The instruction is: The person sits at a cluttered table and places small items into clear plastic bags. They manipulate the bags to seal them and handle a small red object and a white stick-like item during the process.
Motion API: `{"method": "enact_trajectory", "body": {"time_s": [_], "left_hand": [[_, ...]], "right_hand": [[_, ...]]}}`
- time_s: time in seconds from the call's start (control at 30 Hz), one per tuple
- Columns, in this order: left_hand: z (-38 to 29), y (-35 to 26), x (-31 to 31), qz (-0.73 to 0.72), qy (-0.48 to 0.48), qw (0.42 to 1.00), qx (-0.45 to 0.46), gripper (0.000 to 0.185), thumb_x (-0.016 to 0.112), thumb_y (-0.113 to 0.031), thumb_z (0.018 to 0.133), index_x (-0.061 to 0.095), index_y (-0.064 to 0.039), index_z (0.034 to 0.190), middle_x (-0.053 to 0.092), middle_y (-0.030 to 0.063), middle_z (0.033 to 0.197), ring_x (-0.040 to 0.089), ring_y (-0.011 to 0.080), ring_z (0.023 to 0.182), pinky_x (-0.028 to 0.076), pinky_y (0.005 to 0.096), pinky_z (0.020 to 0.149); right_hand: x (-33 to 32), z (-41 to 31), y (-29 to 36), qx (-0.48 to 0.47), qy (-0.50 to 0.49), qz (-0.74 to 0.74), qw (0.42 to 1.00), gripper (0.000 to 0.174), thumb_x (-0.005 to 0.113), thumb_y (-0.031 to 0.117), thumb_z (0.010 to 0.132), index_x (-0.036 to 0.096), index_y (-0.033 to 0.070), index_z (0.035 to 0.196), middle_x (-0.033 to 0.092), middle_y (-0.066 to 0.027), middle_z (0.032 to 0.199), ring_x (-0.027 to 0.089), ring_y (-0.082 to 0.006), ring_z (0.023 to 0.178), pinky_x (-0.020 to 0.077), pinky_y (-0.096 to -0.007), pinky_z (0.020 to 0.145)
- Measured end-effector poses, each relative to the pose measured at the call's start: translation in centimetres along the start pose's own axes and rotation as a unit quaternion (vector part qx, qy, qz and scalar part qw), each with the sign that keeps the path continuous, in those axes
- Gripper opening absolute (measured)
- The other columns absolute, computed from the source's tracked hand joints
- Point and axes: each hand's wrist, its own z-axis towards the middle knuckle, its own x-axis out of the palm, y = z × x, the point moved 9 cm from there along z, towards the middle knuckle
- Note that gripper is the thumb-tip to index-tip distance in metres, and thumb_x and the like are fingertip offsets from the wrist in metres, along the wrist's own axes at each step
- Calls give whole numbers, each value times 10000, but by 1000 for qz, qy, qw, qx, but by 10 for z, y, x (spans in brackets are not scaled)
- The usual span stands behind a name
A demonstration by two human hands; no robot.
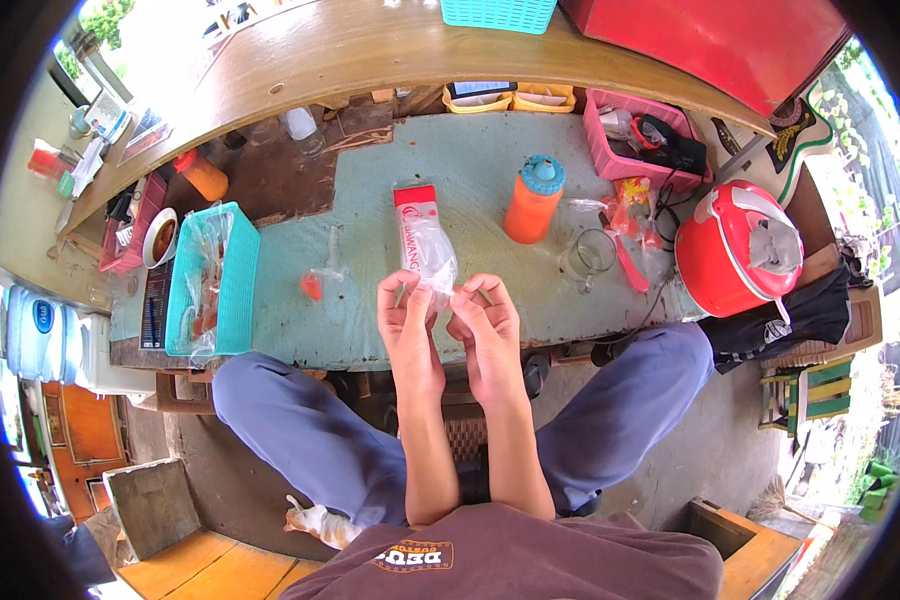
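My left hand and my right hand are close together over the near part of the blue-green table. Both pinch the gathered edge of a clear plastic bag between thumb and fingers. The bag hangs over a red and white printed packet lying on the table just beyond my hands. To the left lies a small red piece in clear plastic. An orange squeeze bottle with a blue lid stands to the right, with a glass mug near it.
A turquoise basket with plastic-wrapped items stands at the left. A red rice cooker and a pink basket are at the right. A wooden shelf crosses above the table's far side. A cat lies on the floor.
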Motion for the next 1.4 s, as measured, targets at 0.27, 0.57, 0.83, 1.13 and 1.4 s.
{"method": "enact_trajectory", "body": {"time_s": [0.27,0.57,0.83,1.13,1.4], "left_hand": [[-7,-12,16,136,79,980,120,155,686,-15,928,673,-27,1082,663,-24,907,540,48,798,414,221,719],[-10,-20,18,286,62,935,200,105,672,-22,943,676,0,1046,679,24,944,618,88,871,489,238,786],[-3,9,12,128,56,990,34,95,691,-40,935,704,-4,1021,677,-14,861,561,36,774,438,194,726],[1,14,12,217,88,972,15,89,697,-79,937,719,0,969,674,-28,834,535,22,768,425,203,701],[1,33,5,58,59,991,-102,120,691,-178,948,738,-68,941,607,-71,780,442,39,697,349,237,688]], "right_hand": [[-4,-3,21,-99,-21,-94,990,150,667,-1,943,616,21,1082,648,6,992,596,-44,878,481,-217,807],[-4,-8,25,-116,-99,-138,979,84,671,73,968,684,-3,1000,666,15,881,569,-33,799,461,-210,728],[-10,-1,20,-96,-35,-123,987,141,649,172,980,671,44,927,611,44,809,445,-40,713,350,-227,682],[-24,3,25,-101,-59,-161,980,195,627,190,1016,680,6,980,676,-8,917,587,-77,874,452,-247,837],[-23,7,17,-66,-29,-125,990,239,617,227,1027,673,15,933,670,9,887,568,-64,863,438,-244,824]]}}
